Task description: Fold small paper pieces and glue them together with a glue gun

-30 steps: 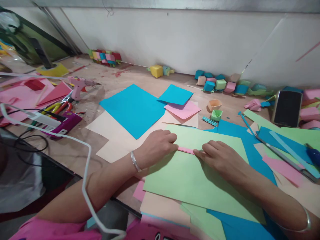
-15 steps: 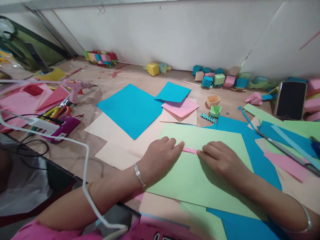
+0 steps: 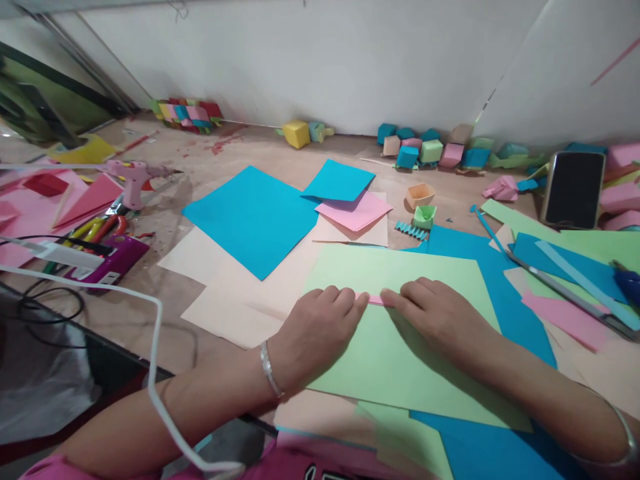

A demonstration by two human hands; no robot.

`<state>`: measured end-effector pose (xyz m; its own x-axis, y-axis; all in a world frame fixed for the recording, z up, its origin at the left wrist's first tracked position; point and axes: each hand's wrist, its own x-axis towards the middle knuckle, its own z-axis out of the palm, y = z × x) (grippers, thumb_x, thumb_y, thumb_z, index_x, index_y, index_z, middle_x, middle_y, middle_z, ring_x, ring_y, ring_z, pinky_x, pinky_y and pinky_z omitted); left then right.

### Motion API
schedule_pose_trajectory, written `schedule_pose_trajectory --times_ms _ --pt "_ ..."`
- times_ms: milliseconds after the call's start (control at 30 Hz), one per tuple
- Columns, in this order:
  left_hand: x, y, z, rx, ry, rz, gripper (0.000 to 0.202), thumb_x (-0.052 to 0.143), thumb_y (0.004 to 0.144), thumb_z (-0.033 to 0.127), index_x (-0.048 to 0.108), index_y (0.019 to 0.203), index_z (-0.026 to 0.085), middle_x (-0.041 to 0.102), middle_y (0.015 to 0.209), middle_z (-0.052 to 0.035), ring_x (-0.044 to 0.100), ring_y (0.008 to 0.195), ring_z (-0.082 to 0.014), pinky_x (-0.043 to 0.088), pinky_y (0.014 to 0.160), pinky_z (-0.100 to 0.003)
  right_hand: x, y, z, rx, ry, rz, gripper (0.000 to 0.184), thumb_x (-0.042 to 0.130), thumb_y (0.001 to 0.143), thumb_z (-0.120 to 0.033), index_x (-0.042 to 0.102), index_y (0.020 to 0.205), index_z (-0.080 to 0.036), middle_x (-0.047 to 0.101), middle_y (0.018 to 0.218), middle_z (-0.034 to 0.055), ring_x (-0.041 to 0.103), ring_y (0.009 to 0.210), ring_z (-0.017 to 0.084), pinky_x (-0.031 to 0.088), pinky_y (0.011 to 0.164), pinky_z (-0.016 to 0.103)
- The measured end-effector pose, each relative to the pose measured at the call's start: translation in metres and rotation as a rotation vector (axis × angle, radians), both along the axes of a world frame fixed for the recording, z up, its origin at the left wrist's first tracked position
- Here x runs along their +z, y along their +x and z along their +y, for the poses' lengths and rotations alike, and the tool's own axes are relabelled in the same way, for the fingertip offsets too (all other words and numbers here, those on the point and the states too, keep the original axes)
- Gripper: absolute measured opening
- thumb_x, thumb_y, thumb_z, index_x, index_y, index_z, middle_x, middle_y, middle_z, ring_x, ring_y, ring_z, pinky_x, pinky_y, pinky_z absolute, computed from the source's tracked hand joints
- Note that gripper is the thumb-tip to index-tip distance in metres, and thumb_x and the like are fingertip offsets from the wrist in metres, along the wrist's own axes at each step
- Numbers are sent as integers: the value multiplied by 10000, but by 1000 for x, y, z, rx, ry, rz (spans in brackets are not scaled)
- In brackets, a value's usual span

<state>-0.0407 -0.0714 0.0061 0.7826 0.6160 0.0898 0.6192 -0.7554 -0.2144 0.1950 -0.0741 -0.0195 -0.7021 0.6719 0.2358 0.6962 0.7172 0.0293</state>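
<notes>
A narrow pink paper strip (image 3: 375,300) lies on a large light green sheet (image 3: 400,347) in front of me. My left hand (image 3: 317,327) presses its fingertips down on the strip's left end, fingers curled together. Pinching and pressing the right end is my right hand (image 3: 437,317), also with bent fingers. Only a short bit of the strip shows between the two hands.
Blue (image 3: 250,217), pink (image 3: 353,210) and peach (image 3: 235,293) sheets lie beyond the green one. Small folded paper cubes (image 3: 425,152) line the wall. A phone (image 3: 573,189) leans at right, with a ruler (image 3: 565,293) near it. A glue gun (image 3: 133,180), scissors (image 3: 100,230) and a white cable (image 3: 155,347) are at left.
My hands have closed in on each other along the pink strip, so less of it shows between them. The view has shifted slightly.
</notes>
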Motion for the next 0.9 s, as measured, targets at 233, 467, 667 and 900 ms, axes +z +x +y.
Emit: schedule_pose_trajectory --times_ms 233,467,667,900 --pt "3 5 1 32 -122 -1 230 429 965 159 548 1162 166 550 859 -30 490 745 -203 350 593 -372 12 -14 -6 -82 -2 -159 282 500 923 -137 607 1170 -222 581 812 58 457 741 205 208 611 347" --pt "-1 4 -5 -18 -57 8 139 489 858 53 603 859 134 538 817 -57 478 718 -223 359 583 -378 17 -20 -19 -125 10 -257 333 429 922 -98 583 1210 -163 576 835 73 478 738 225 189 580 366" --pt "2 -6 -17 40 25 87 210 487 753 -32 577 694 148 549 740 -78 479 652 -240 355 533 -366 18 -25 -23 -133 39 -255 399 435 878 -55 568 1245 -140 569 835 80 478 730 233 196 560 369" --pt "14 -14 -8 180 -49 -68 180 501 865 59 604 747 147 574 746 -69 517 686 -220 397 570 -342 9 -18 -18 -167 81 -120 323 513 878 -81 617 1168 -180 564 777 61 479 708 222 258 577 354"
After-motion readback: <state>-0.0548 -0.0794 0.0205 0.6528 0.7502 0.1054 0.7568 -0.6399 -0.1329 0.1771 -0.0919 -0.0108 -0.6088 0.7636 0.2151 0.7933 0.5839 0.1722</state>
